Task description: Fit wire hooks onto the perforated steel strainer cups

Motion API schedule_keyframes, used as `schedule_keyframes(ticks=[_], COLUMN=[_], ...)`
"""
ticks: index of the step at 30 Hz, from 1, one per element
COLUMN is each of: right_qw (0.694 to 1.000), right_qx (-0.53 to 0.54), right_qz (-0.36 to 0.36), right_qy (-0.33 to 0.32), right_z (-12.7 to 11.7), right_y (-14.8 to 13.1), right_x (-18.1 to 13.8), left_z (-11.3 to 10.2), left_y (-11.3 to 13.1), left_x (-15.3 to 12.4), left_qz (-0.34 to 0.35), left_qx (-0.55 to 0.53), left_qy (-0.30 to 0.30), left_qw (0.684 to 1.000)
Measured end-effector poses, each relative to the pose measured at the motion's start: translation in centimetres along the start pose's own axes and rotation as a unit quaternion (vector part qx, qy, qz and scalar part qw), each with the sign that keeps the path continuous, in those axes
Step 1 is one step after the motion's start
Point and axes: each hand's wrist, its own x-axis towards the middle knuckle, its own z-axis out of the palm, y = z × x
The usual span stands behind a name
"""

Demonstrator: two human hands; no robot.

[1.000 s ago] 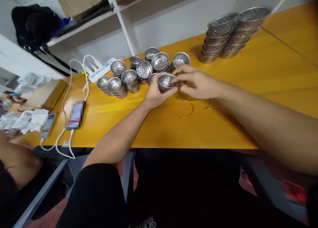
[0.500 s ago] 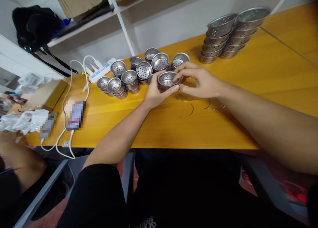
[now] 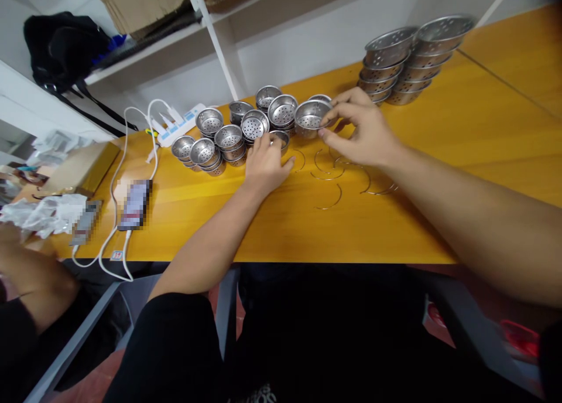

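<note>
Steel, shiny and dotted with holes, the small cup (image 3: 309,120) is pinched at the right side of its rim by the person's right hand (image 3: 357,127), over the yellow table (image 3: 281,233). The left hand (image 3: 264,166) has its fingertips at a neighbouring cup (image 3: 283,140); from where I stand I can't tell whether it grips. Thin curved wires (image 3: 339,198) lie nearer the person, short stacks (image 3: 229,138) crowd to the left, and two taller stacks (image 3: 413,75) stand to the right
</note>
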Motion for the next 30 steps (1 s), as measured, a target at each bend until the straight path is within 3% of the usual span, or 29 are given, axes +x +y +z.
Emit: schedule_keyframes(ticks=[7, 13, 20, 30], right_qw=[0.999, 0.998, 0.995, 0.992], right_qx=[-0.01, -0.018, -0.019, -0.023], right_qz=[0.007, 0.009, -0.048, -0.018], right_qy=[-0.039, -0.067, -0.081, -0.12], right_z=[0.2, 0.4, 1.3, 2.7], right_y=[-0.3, -0.7, -0.1, -0.3], right_x=[-0.1, -0.2, -0.4, -0.5], left_z=[-1.1, 1.0, 2.7, 3.4], left_y=[2.7, 0.5, -1.9, -3.0], left_x=[-0.7, -0.1, 0.6, 0.9], left_qz=[0.006, 0.036, 0.046, 0.063], left_qx=[0.076, -0.03, -0.128, -0.132], left_qy=[-0.048, 0.014, -0.02, -0.03], left_qw=[0.996, 0.999, 0.99, 0.989])
